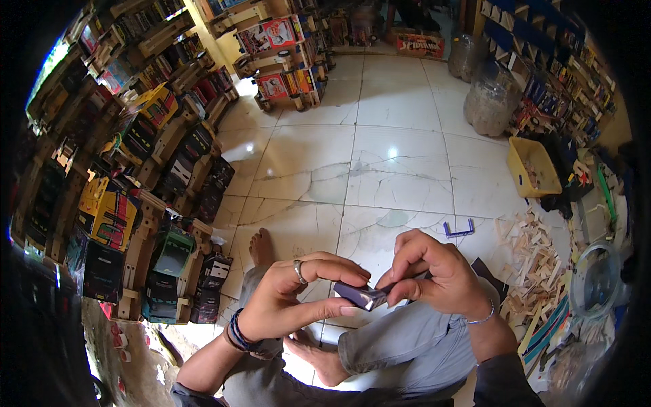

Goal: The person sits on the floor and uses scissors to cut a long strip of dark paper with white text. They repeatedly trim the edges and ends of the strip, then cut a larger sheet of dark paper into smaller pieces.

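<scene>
In front of my lap, a small dark purple, box-like piece (350,293) with a glossy end is held between both hands. My left hand (298,288), with a ring and a dark wristband, grips its left side between thumb and fingers. The fingertips of my right hand (434,271) pinch at its right end; what lies inside those fingers is partly hidden. On the floor tiles beyond my right hand lies a purple U-shaped frame (459,229). A dark flat sheet (489,278) shows beside my right wrist.
A heap of small wooden pieces (532,261) lies to the right, near a yellow basin (515,166) and a clear round container (593,278). Wooden toy trucks (135,271) are stacked along the left. Large plastic jars (489,105) stand at the far right on cracked white tiles (397,163).
</scene>
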The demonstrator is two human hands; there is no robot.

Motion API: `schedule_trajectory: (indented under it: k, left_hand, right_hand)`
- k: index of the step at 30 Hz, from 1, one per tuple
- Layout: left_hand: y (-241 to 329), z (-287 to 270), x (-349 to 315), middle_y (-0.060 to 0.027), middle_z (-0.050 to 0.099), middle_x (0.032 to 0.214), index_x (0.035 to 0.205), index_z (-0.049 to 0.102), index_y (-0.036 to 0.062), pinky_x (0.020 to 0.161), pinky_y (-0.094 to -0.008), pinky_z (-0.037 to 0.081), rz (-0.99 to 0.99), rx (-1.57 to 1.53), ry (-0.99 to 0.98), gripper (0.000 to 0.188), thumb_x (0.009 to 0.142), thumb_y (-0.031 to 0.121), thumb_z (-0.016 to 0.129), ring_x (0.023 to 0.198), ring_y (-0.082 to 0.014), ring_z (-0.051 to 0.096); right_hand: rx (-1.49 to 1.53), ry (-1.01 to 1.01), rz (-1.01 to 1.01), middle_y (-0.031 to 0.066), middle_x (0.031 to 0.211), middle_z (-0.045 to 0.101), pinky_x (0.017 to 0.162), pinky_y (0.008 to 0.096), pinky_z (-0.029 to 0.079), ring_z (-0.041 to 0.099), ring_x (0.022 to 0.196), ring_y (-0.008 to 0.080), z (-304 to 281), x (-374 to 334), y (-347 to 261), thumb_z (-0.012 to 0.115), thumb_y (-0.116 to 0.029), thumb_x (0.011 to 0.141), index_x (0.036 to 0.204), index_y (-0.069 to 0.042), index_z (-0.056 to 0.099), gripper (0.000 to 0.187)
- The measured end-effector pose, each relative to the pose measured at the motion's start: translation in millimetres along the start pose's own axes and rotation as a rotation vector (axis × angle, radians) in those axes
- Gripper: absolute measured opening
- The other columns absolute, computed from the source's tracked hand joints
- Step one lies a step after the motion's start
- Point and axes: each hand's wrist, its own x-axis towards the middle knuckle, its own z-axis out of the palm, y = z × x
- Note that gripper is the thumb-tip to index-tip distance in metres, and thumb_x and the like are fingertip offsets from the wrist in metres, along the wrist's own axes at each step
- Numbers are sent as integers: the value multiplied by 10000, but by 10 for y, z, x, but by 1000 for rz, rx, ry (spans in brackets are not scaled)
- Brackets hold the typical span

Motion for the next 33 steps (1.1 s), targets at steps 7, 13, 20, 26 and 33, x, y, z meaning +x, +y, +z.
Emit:
schedule_trajectory:
  k: [7, 13, 20, 26, 33]
  left_hand:
    - [50, 87, -25, -138, 625, 1277, 1423, 457, 5, 908, -400, 568, -498, -635, -18, 591, 974, 294, 711, 1026, -248, 684]
    - [77, 216, 17, -128, 670, 1124, 1364, 479, -25, 906, -339, 603, -436, -498, 130, 411, 1005, 83, 646, 974, -189, 701]
    - [103, 360, 96, -137, 663, 1141, 1130, 521, 46, 944, -368, 605, -304, -416, 477, 226, 962, 5, 667, 1197, -329, 656]
    - [63, 436, 116, -153, 638, 1194, 1090, 538, 29, 936, -347, 601, -147, -338, 449, 207, 947, -5, 685, 1105, -248, 682]
    - [13, 485, 92, -193, 667, 1221, 1040, 590, -9, 963, -313, 529, -1, -182, 466, 171, 923, -71, 698, 1121, -184, 652]
  right_hand:
    - [-519, 189, -426, -116, 896, 753, 974, 388, 383, 631, 830, 18, 22, -46, -116, 819, -323, 794, 964, -180, 682, 261]
    - [-966, 152, -455, -84, 1144, 734, 968, 412, 376, 626, 961, 3, -17, -109, -229, 829, -332, 796, 957, -226, 687, 238]
    - [-719, 510, -279, 6, 1067, 730, 918, 363, 399, 666, 956, 124, 129, -97, -246, 898, -346, 721, 1004, -176, 705, 382]
    - [-277, 473, -109, 9, 959, 753, 833, 334, 483, 671, 892, 194, 218, -18, -108, 886, -197, 751, 990, -114, 718, 303]
    - [-127, 458, -39, 45, 945, 758, 838, 311, 514, 707, 879, 180, 243, -36, -79, 819, -94, 836, 965, -56, 735, 159]
